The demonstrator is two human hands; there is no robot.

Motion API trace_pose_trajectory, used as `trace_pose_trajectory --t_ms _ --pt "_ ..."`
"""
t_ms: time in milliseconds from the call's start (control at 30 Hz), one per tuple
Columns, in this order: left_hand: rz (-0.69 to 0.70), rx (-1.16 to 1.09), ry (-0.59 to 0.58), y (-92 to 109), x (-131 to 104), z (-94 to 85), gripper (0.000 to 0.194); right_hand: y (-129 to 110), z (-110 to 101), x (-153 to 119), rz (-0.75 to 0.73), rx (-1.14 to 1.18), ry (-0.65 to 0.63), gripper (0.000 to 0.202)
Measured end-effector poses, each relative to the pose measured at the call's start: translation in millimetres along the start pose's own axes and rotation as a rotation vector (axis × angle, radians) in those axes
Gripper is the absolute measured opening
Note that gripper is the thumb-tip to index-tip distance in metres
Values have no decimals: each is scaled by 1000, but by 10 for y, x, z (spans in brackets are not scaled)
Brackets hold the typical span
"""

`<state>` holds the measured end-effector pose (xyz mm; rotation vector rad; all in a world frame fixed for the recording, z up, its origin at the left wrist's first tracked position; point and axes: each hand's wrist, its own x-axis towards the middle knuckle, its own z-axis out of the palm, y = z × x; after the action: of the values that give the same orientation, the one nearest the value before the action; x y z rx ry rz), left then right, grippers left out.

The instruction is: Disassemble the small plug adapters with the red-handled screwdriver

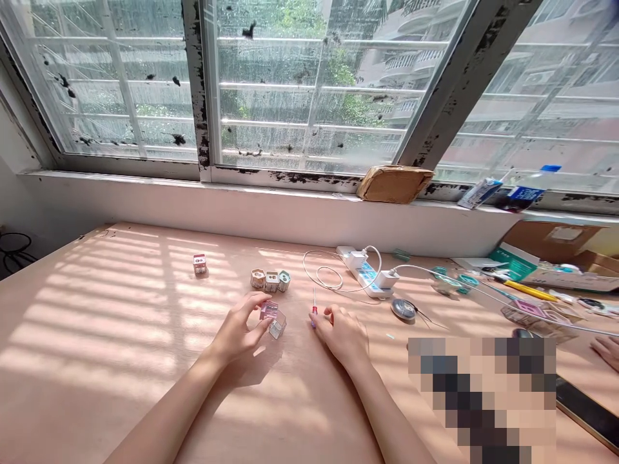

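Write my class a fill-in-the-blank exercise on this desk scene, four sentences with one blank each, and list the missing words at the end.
1. Beyond the left hand, which holds a pinkish sharpener, ____ sharpeners stand side by side.
2. The tool touched by the right hand is a ____.
3. Farther left, the lone sharpener has a ____ top.
4. The plastic bottle has a ____ cap.

Missing words: three; screwdriver; red; blue.

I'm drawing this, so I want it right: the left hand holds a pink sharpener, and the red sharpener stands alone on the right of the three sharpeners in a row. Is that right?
Not quite: the head view shows the red sharpener alone on the left of the three sharpeners in a row. The left hand does hold a pink sharpener.
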<state>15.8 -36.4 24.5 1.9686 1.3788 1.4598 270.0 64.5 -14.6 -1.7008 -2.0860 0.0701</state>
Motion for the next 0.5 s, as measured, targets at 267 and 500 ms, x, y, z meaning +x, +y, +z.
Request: trace_pose_trajectory --t_ms 267,500 --pt "-11 -10 -18 55 -23 54 30 -149 -24 -68 -50 -10 -31 19" --pt "-31 7 -58 55 -40 100 28 -92 -27 -59 -11 112 -10 18"
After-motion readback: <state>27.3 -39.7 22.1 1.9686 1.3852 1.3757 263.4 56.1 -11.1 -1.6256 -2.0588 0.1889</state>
